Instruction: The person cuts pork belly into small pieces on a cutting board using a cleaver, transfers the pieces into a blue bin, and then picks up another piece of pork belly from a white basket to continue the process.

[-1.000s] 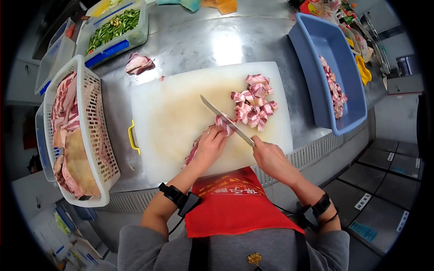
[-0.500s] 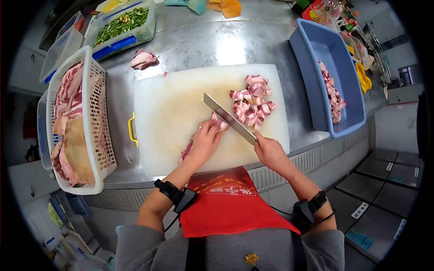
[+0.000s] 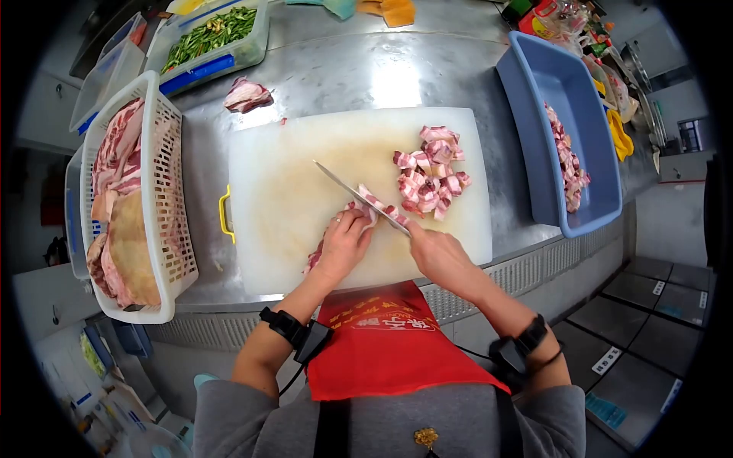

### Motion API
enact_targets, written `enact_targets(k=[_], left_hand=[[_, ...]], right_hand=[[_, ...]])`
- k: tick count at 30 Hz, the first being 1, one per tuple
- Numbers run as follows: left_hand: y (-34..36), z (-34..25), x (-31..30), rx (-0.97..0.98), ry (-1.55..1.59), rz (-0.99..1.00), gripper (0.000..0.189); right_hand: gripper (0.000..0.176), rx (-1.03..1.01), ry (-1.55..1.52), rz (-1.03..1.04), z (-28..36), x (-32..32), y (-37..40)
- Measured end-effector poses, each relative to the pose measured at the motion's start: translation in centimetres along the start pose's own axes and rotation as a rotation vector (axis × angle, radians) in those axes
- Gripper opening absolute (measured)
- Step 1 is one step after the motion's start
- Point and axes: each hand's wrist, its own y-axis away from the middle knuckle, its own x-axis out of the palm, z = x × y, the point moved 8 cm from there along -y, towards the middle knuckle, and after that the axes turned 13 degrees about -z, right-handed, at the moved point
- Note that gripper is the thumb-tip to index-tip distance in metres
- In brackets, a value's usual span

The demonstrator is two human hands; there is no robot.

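My right hand [image 3: 441, 258] is closed around the handle of a cleaver [image 3: 347, 189], whose blade slants up to the left across the white cutting board [image 3: 282, 175]. Under my left hand [image 3: 345, 243] lies a strip of pork belly [image 3: 314, 256], held by the curled fingers. The blade stands on edge at the strip's upper end, just right of my left fingertips. A slice of pork [image 3: 392, 212] shows on the far side of the blade. Farther right on the board is a heap of pork chunks [image 3: 429, 177]. My left palm is hidden.
At left stands a white basket [image 3: 164, 198] of large pork slabs. A blue tub [image 3: 534, 145] with cut pork is at right. Behind are a lone meat piece [image 3: 247, 95] and a clear container [image 3: 229, 61] of chopped green vegetables. The board has a yellow handle [image 3: 224, 214].
The cleaver has moved left and down to the strip, its blade now seen nearly edge-on. A slice now lies right of the blade. My left hand stays on the strip.
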Motion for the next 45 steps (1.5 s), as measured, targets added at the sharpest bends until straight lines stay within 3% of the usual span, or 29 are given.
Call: enact_targets(k=[3, 5, 9, 12, 15, 18, 21, 24, 27, 34, 40, 45], left_hand=[[-0.1, 0.0, 0.2, -0.01, 0.015, 0.002, 0.022], [0.2, -0.1, -0.1, -0.035, 0.018, -0.001, 0.022], [0.0, 0.0, -0.4, -0.041, -0.04, -0.045, 0.023], [0.0, 0.3, -0.4, -0.042, -0.068, -0.051, 0.023], [0.4, 0.3, -0.3, -0.034, -0.053, -0.037, 0.024], [0.5, 0.1, -0.7, -0.059, -0.026, -0.059, 0.024], [0.0, -1.1, -2.3, -0.045, -0.051, -0.094, 0.025], [0.8, -0.6, -2.4, -0.035, -0.049, -0.068, 0.025], [1.3, 0.0, -1.9, -0.027, -0.019, -0.057, 0.026], [1.1, 0.2, -1.9, -0.041, 0.006, -0.073, 0.026], [1.4, 0.2, -1.8, -0.081, 0.025, -0.056, 0.024], [1.5, 0.6, -2.1, -0.066, -0.023, -0.082, 0.025]], right_hand=[[0.032, -0.094, 0.008, -0.139, 0.8, 2.9, -3.7], [0.035, -0.075, -0.02, -0.087, 1.1, 3.6, -4.8], [0.037, -0.093, -0.015, -0.163, -1.0, 2.0, -2.0], [0.035, 0.016, -0.027, 0.01, -3.9, 0.1, 1.3], [0.035, 0.053, -0.053, -0.104, -5.1, -1.4, 1.6], [0.036, 0.211, -0.294, -0.248, -5.0, -2.9, 1.4], [0.024, 0.214, -0.369, -0.269, -2.9, -4.2, 2.0], [0.018, 0.006, -0.194, -0.103, -1.7, -2.9, 2.6], [0.014, 0.012, -0.156, -0.025, -1.0, -1.8, 3.1], [0.026, 0.001, -0.06, 0.098, 0.3, -0.6, 1.7], [0.027, -0.096, -0.162, -0.019, 3.1, 4.3, -5.3], [0.033, -0.109, -0.151, -0.067, -0.7, 2.7, -3.1]])
